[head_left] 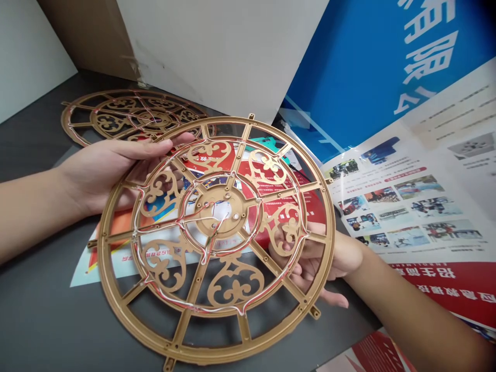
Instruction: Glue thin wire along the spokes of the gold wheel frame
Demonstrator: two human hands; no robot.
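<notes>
A round gold openwork frame [205, 199], with spokes, scroll ornaments and a central hub, is held tilted above the table between both hands. Red and white wires [217, 310] run along its inner rings and into the hub. My left hand [112, 160] grips the upper left rim, thumb over the edge and fingers behind, partly visible through the gaps. On the lower right, my right hand [310, 253] supports the frame from beneath; its fingers show through the openings and below the rim. A second wired round frame [96, 101] lies on the table at the back left.
A dark grey table [58, 320] stretches beneath everything. Printed sheets [89, 263] lie under the held frame. Behind stands a white panel [225, 46], with a blue printed board [360, 62] to its right. A leaflet with photos [411, 206] is at the right.
</notes>
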